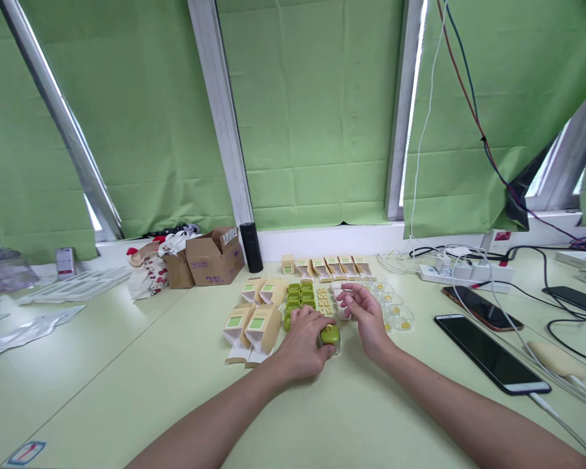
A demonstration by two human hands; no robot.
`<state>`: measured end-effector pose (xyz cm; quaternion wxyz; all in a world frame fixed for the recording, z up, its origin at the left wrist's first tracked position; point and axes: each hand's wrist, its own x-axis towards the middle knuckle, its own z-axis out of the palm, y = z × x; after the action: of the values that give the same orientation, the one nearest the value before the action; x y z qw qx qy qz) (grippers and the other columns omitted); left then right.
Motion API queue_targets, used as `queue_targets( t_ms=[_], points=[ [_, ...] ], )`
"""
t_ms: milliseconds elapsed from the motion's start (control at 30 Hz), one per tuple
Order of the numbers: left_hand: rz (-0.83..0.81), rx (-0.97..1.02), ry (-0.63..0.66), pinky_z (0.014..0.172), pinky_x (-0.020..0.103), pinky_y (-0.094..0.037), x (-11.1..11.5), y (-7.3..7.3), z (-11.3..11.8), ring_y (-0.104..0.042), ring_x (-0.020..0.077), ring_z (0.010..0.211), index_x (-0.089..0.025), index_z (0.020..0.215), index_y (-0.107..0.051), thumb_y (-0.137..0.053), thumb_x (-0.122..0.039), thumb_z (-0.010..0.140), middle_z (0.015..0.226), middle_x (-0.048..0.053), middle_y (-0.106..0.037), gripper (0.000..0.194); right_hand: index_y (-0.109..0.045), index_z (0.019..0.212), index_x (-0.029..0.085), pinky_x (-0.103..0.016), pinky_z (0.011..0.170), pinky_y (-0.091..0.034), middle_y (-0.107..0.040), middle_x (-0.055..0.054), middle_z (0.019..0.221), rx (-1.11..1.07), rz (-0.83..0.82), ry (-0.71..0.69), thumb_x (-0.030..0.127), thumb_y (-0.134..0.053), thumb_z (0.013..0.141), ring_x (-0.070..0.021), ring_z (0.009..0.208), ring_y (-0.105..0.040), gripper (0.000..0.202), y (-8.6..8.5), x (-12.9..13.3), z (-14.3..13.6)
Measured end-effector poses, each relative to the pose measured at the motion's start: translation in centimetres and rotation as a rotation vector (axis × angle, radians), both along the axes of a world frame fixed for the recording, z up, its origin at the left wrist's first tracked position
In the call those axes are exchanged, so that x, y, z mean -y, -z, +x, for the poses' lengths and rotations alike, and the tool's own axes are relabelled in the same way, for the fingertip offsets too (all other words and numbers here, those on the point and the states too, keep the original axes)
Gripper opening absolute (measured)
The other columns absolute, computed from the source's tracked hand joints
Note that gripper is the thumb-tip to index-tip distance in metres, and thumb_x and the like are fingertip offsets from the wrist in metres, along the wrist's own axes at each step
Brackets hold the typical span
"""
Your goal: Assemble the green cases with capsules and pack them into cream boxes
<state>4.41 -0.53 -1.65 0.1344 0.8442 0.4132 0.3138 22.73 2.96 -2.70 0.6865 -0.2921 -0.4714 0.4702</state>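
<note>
Green case at the left fingers, just below the right

The small green-topped case (329,335) sits on the worktop (176,397) a little below and right of the frame's center, in the grasp of the left hand (300,348). It lies at the right side of that palm — index finger reaching over its upper edge, thumb set against its lower side — so the fingers are narrowed to the width of the case. A clear part shows beneath the green top. The outline is nearly as broad as it is tall, and no long axis can be told with confidence.

The left hand is plainly the nearer, touching the case. The right hand (366,320) is apart from it, above and to the right, its fingers loosely curled toward the left of the frame beside the white pieces (340,306). Whether they pinch anything small, I cannot tell.

The left forearm rises from the bottom edge toward the upper right, back of the hand up; the right forearm slants in from the lower right corner, palm turned partly inward. Green trays (300,296) stand just above the left hand, open cartons (264,322) to its left, and clear domed cups (400,317) right of the right hand.
</note>
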Motion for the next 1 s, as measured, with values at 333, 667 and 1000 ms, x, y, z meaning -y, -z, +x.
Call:
queue_targets(
  t_ms=[333, 667, 1000],
  points=[
    [0.049, 0.132, -0.016, 0.104, 0.052, -0.042, 0.0, -0.8, -0.3, -0.054, 0.0376, 0.119, -0.031, 0.129, -0.072, -0.080, -0.038, 0.084, 0.122, 0.010, -0.074, 0.046, -0.072, 0.107, 0.025, -0.032, 0.065, -0.046, -0.073, -0.005, 0.090, 0.000, 0.007, -0.007, 0.051, -0.083, 0.082, -0.0218, 0.078, -0.060, 0.038, -0.1, 0.4, 0.1],
    [-0.023, 0.049, -0.335, 0.115, 0.059, -0.038, -8.5, -3.3, -1.9, -0.048, 0.0410, 0.137, -0.026, 0.119, -0.078, -0.068, -0.024, 0.089, 0.128, 0.012, -0.074, 0.032, -0.074, 0.104, 0.024, -0.029, 0.061, -0.043, -0.073, -0.004, 0.088, -0.056, -0.020, -0.020, 0.048, -0.085, 0.079, -0.0192, 0.075, -0.058, 0.037, -0.4, 0.6, -0.2],
    [-0.216, -0.333, -0.443, 0.102, 0.050, -0.059, -19.1, -3.7, -1.6, -0.068, 0.0274, 0.120, -0.018, 0.135, -0.064, -0.068, -0.038, 0.103, 0.139, 0.012, -0.065, 0.039, -0.075, 0.100, 0.023, -0.029, 0.060, -0.045, -0.073, -0.005, 0.086, -0.007, -0.023, -0.007, 0.055, -0.086, 0.077, -0.0182, 0.073, -0.058, 0.041, -0.1, 0.1, 0.1]
  ],
)
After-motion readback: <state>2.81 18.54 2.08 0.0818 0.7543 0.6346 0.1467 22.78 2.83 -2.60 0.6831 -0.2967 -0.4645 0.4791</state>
